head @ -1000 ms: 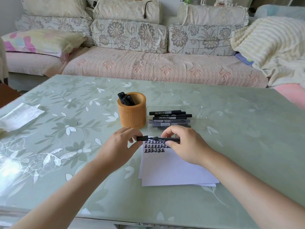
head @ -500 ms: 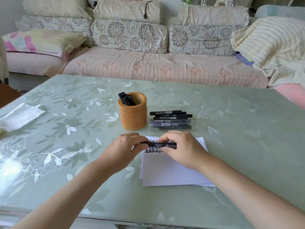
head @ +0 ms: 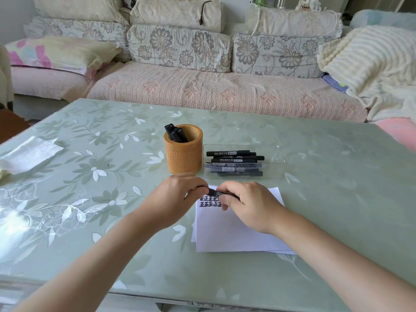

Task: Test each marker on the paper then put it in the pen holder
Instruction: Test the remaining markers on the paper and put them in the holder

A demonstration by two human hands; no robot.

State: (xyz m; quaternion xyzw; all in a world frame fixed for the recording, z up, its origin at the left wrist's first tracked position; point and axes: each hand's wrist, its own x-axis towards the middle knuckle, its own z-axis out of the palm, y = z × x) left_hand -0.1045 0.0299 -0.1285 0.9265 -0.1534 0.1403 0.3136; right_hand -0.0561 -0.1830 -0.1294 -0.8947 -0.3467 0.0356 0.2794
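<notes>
one marker point(head: 215, 192) is pinched over the marked paper point(head: 236, 233) by curled fingers of the left hand point(head: 173, 199) and right hand point(head: 247, 204). a few markers are stood in the pen holder point(head: 183, 155); several more, judged untested, are seen in the clear tray point(head: 273, 154) on the surface.

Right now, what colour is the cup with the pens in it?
Orange-brown, like bamboo; the pen holder shows best in the head view.

1. The table point(head: 90, 199) is pale green with white flowers.
2. The pen holder point(head: 184, 154) is orange-brown.
3. The markers point(head: 234, 156) are black.
4. The paper point(head: 236, 235) is white with black marks.
5. The sofa point(head: 202, 91) is pink with flowers.
</notes>
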